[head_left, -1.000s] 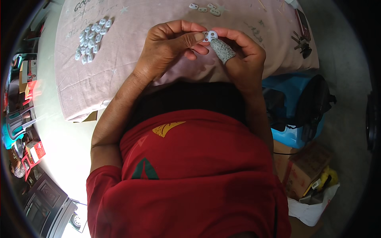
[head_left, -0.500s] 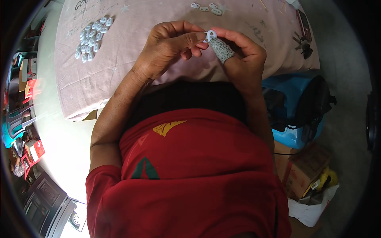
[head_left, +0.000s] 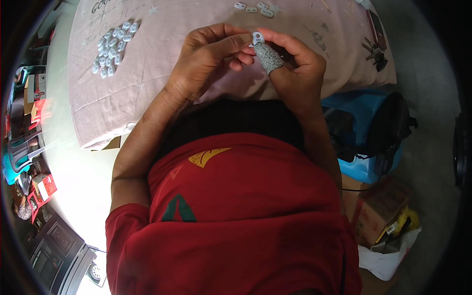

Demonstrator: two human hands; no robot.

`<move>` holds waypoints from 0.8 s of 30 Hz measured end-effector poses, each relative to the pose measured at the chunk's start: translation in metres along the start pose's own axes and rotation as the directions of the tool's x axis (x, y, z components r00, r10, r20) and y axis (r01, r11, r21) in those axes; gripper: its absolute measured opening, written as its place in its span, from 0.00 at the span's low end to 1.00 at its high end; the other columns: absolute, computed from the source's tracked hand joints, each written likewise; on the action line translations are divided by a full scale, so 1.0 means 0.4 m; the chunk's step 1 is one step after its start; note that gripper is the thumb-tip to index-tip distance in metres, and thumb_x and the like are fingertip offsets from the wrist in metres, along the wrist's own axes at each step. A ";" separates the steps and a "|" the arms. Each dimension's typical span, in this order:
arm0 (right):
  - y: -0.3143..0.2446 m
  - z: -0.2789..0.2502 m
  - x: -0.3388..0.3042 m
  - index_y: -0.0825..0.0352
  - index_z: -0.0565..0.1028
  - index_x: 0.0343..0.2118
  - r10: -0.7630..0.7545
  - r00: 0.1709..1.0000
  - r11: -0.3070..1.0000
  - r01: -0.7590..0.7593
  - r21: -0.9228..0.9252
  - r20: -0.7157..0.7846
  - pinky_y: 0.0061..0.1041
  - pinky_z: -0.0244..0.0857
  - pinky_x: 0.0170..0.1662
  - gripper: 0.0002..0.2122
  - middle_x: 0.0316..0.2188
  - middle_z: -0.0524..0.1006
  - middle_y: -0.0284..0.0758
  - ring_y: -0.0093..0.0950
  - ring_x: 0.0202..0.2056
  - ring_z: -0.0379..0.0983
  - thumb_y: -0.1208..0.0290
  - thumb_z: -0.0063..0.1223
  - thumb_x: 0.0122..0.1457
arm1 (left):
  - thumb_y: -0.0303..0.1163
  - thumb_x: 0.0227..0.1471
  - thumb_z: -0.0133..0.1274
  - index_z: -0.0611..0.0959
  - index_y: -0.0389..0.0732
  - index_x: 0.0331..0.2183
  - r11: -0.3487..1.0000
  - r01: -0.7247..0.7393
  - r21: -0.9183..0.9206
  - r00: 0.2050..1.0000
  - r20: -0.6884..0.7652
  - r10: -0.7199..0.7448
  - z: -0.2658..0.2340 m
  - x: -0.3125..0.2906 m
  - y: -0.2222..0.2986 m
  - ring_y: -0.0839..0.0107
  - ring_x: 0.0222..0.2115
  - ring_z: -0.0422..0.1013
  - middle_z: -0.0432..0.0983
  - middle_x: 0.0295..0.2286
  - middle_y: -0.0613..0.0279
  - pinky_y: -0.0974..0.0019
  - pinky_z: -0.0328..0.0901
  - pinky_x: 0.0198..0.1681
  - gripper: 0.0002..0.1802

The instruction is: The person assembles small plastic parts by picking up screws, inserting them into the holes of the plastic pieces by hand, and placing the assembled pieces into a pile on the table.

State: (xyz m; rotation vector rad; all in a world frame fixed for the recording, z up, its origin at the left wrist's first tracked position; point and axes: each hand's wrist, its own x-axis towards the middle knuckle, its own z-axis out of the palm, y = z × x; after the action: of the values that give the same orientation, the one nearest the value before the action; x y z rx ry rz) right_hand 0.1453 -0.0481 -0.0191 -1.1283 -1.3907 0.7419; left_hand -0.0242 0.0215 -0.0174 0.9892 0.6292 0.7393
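Both hands (head_left: 255,54) around small white clip (head_left: 257,37)

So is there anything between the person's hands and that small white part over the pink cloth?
Nothing visible. The small white part is already pinched between the left hand and the right hand, whose grey-sleeved finger sits just beneath it, above the pink cloth.

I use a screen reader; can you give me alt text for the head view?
Both hands, left hand and right hand, pinch one small white plastic piece above a pink cloth-covered table. A grey speckled finger cot covers one right finger; a pile of similar white pieces lies at left.
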 end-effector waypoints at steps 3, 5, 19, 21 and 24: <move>-0.008 0.007 -0.006 0.74 0.75 0.45 0.041 0.999 0.999 -0.041 -0.013 -0.031 0.19 0.70 0.44 0.15 0.37 0.78 0.37 0.22 0.40 0.75 0.86 0.54 0.52 | 0.31 0.54 0.55 0.80 0.32 0.38 0.999 0.048 -0.009 0.998 -0.041 -0.049 0.013 -0.005 0.011 0.77 0.28 0.75 0.79 0.29 0.57 0.79 0.69 0.29 0.12; -0.017 0.010 -0.006 0.73 0.75 0.44 0.007 0.999 0.985 -0.015 -0.170 -0.048 0.16 0.70 0.40 0.16 0.34 0.77 0.33 0.19 0.37 0.74 0.84 0.58 0.50 | 0.32 0.54 0.55 0.80 0.32 0.38 0.998 0.068 -0.016 0.996 -0.062 -0.069 0.021 -0.008 0.014 0.78 0.29 0.74 0.79 0.30 0.58 0.80 0.68 0.29 0.13; -0.008 -0.002 -0.003 0.67 0.77 0.42 -0.189 0.981 0.937 0.168 -0.305 -0.038 0.14 0.64 0.31 0.17 0.32 0.76 0.28 0.15 0.30 0.69 0.82 0.61 0.46 | 0.34 0.52 0.58 0.82 0.34 0.36 0.995 0.091 -0.045 0.996 0.000 -0.091 0.026 -0.015 0.027 0.81 0.27 0.70 0.77 0.28 0.65 0.79 0.64 0.28 0.13; -0.007 -0.007 -0.002 0.67 0.78 0.42 -0.223 0.975 0.924 0.206 -0.322 -0.018 0.15 0.63 0.30 0.17 0.32 0.76 0.28 0.15 0.30 0.69 0.81 0.61 0.46 | 0.35 0.52 0.58 0.82 0.35 0.36 0.996 0.093 0.008 0.996 -0.007 -0.093 0.030 -0.012 0.025 0.82 0.26 0.70 0.77 0.28 0.65 0.79 0.64 0.28 0.13; -0.006 -0.007 -0.003 0.66 0.78 0.43 -0.250 0.968 0.896 0.234 -0.377 0.005 0.15 0.63 0.29 0.18 0.32 0.76 0.29 0.17 0.29 0.69 0.80 0.63 0.45 | 0.35 0.52 0.58 0.83 0.35 0.35 0.995 0.080 0.053 0.997 -0.015 -0.079 0.023 -0.012 0.014 0.82 0.25 0.70 0.77 0.27 0.65 0.79 0.64 0.27 0.13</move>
State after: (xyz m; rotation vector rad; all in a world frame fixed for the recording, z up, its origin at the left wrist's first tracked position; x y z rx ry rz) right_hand 0.1472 -0.0505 -0.0167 -1.2233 -1.6439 0.2732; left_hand -0.0215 0.0148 -0.0078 1.0032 0.6988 0.6621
